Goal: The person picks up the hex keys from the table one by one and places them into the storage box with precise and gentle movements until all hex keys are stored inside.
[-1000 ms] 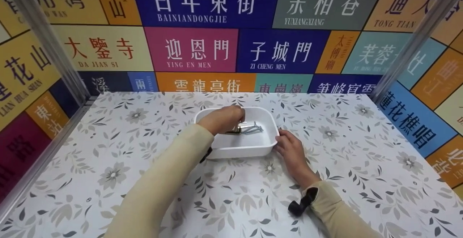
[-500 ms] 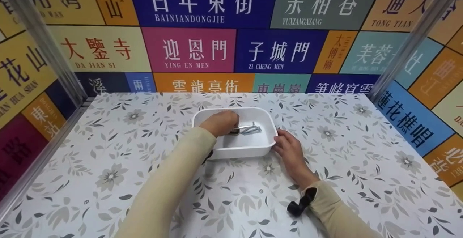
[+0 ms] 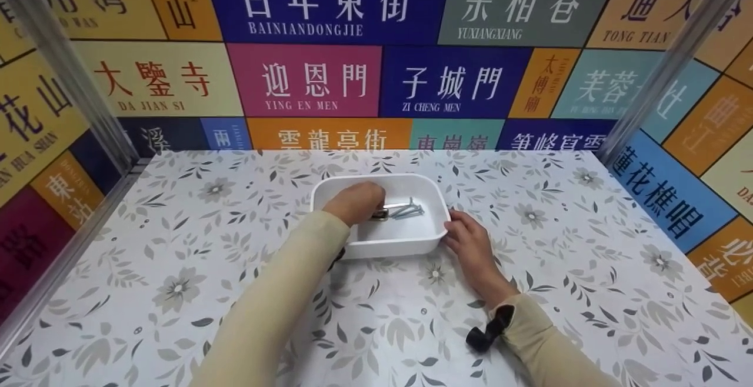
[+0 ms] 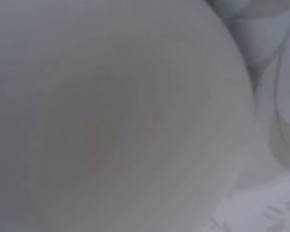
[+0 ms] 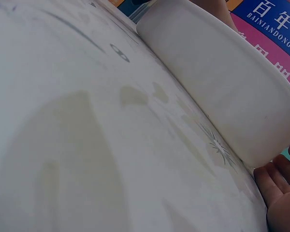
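Observation:
A white rectangular tray (image 3: pixel 394 248) with rounded corners stands on the table. Several silvery screws (image 3: pixel 406 211) lie inside it, beside a small brass-coloured metal piece (image 3: pixel 379 215). My left hand (image 3: pixel 356 202) reaches over the near left rim into the tray, its knuckles bent and its fingertips hidden right at the metal piece; I cannot tell whether it grips anything. In the head view, my right hand (image 3: pixel 470 243) rests its fingers against the tray's right end. The right wrist view has those fingers (image 5: pixel 282 171) at the lower corner of the tray's outer wall. Pale, blurred sleeve fills most of the left wrist view.
The table (image 3: pixel 176 328) wears a white cover with grey leaves and flowers. Behind it rises a wall (image 3: pixel 329 2) of coloured panels with writing, framed by metal posts (image 3: pixel 653 75) at either side. A black wrist camera (image 3: pixel 488 331) sits on the right sleeve.
My left hand has dropped lower into the tray, down toward the brass-coloured piece. The right hand stays at the tray's right end. The whole view has shifted slightly.

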`<state>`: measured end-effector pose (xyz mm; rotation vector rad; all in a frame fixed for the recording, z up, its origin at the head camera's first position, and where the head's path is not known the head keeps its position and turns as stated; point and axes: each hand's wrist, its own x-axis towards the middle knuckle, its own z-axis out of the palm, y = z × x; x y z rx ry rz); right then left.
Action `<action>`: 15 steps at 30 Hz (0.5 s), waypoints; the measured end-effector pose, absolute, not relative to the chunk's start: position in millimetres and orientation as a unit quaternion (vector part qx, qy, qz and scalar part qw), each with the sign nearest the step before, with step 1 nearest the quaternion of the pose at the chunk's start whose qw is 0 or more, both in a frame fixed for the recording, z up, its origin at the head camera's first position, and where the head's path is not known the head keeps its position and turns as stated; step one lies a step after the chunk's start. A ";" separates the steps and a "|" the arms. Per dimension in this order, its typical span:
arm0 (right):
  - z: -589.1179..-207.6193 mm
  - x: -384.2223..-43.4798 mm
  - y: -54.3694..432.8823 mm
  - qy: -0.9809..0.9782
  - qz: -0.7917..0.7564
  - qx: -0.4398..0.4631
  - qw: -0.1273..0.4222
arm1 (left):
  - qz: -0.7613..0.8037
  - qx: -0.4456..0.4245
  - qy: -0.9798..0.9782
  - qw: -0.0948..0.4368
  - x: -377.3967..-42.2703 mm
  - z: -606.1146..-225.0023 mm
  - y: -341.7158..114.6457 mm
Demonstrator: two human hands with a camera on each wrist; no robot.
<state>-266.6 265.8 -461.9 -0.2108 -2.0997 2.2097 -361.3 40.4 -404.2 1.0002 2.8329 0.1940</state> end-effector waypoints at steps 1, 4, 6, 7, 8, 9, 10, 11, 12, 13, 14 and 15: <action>-461.4 -266.3 266.0 -0.688 0.721 -0.069 0.041 | 0.067 0.332 0.939 0.065 -361.1 -404.2 40.2; -460.4 -266.1 266.5 -0.692 0.717 -0.070 0.035 | 0.076 0.334 0.937 0.065 -361.4 -404.7 39.9; -460.0 -265.9 267.1 -0.695 0.715 -0.071 0.033 | 0.081 0.338 0.936 0.063 -362.0 -405.1 39.6; -459.9 -265.9 267.4 -0.695 0.714 -0.071 0.033 | 0.082 0.339 0.935 0.065 -362.4 -405.1 39.5; -460.1 -266.3 267.6 -0.694 0.715 -0.072 0.034 | 0.083 0.341 0.934 0.063 -362.7 -405.2 39.2; -460.1 -266.4 267.5 -0.692 0.717 -0.072 0.035 | 0.085 0.343 0.933 0.061 -362.9 -404.8 38.8; -460.4 -266.6 267.5 -0.690 0.719 -0.071 0.036 | 0.091 0.341 0.933 0.062 -362.9 -403.8 38.3; -460.6 -266.7 267.4 -0.689 0.721 -0.071 0.037 | 0.099 0.339 0.933 0.063 -362.8 -402.5 37.8; -460.8 -266.9 267.2 -0.687 0.723 -0.069 0.037 | 0.110 0.334 0.934 0.068 -362.3 -400.7 37.0; -461.3 -267.1 267.0 -0.685 0.724 -0.069 0.037 | 0.121 0.325 0.935 0.075 -361.5 -398.3 36.0; -461.4 -267.2 266.7 -0.684 0.725 -0.069 0.038 | 0.132 0.316 0.936 0.080 -360.5 -395.6 34.7; -461.4 -266.9 266.3 -0.684 0.725 -0.068 0.038 | 0.144 0.308 0.937 0.085 -359.1 -392.7 33.1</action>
